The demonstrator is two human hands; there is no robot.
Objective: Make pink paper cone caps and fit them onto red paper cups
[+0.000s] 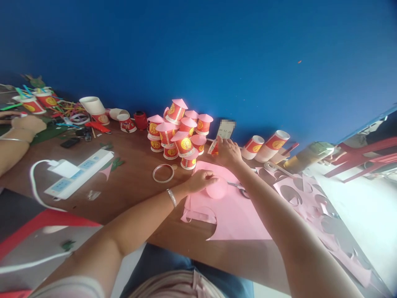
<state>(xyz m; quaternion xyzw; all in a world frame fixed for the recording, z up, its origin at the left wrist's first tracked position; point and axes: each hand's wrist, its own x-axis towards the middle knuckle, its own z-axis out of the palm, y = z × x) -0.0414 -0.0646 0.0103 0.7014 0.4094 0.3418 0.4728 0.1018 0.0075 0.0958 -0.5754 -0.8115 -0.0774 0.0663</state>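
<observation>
My left hand point(201, 181) is closed, its thumb and fingers pinching the edge of a round pink paper piece point(217, 188). Beneath it lies a large pink sheet point(238, 219) with a rounded cutout. Farther forward, my right hand point(228, 151) has its fingers wrapped round a small red and white paper cup point(214, 147), partly hidden by the fingers. Scissors point(243, 191) lie on the sheet under my right forearm. Left of my right hand stands a stack of red cups point(185, 144) with pink cone tops.
A phone point(226, 128) leans near the blue wall. White-and-red cups point(253, 147) stand at right, beside pink scraps point(313, 203). At left are a tape ring point(163, 173), a power strip point(79, 174) and another person's hand point(32, 122) near cups of straws point(31, 106).
</observation>
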